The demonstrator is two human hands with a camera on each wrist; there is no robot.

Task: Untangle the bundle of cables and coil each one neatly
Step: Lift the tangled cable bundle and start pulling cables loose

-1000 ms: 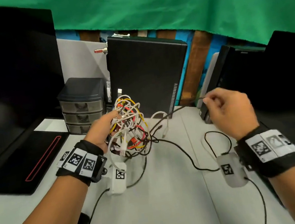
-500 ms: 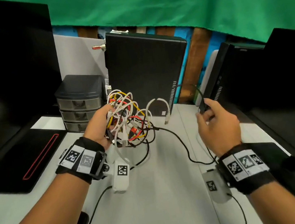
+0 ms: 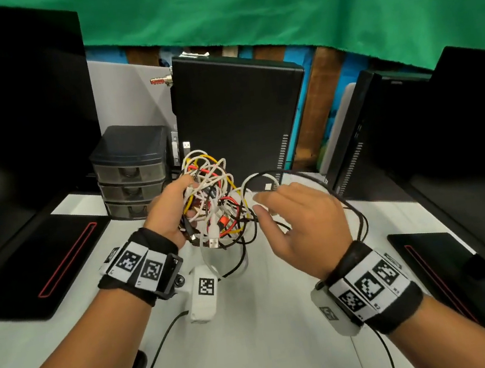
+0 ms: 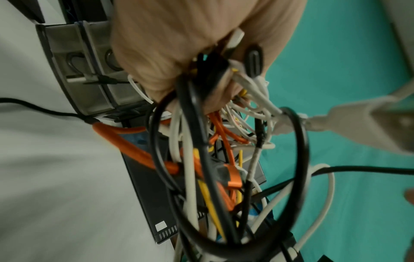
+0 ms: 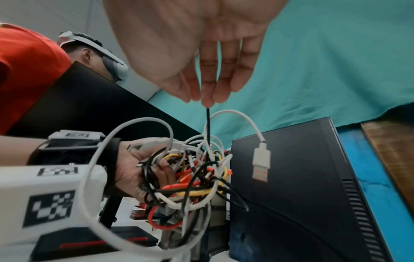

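A tangled bundle of white, black, yellow, orange and red cables [image 3: 217,200] [image 4: 212,159] [image 5: 192,177] hangs above the white table [image 3: 256,337]. My left hand [image 3: 176,207] [image 4: 179,44] [image 5: 132,170] grips it from the left, fingers curled through the strands. Just right of the bundle is my right hand [image 3: 269,208] [image 5: 201,53], its fingers straight and pointing at the tangle. A black cable [image 3: 343,200] [image 5: 208,124] loops round the outer side of that hand and emerges at its fingertips. A white USB plug [image 5: 261,159] dangles from a loop beside it.
A black computer tower [image 3: 242,121] stands right behind the bundle, with a grey drawer unit [image 3: 131,165] to its left. Dark monitors [image 3: 17,122] [image 3: 460,122] flank the table. Black pads with red lines [image 3: 58,256] [image 3: 454,279] lie on each side. A person in red [image 5: 27,70] is nearby.
My right hand has come in from the far right to the bundle and its fingers have straightened. The black cable now curves round it. My left hand still holds the bundle.
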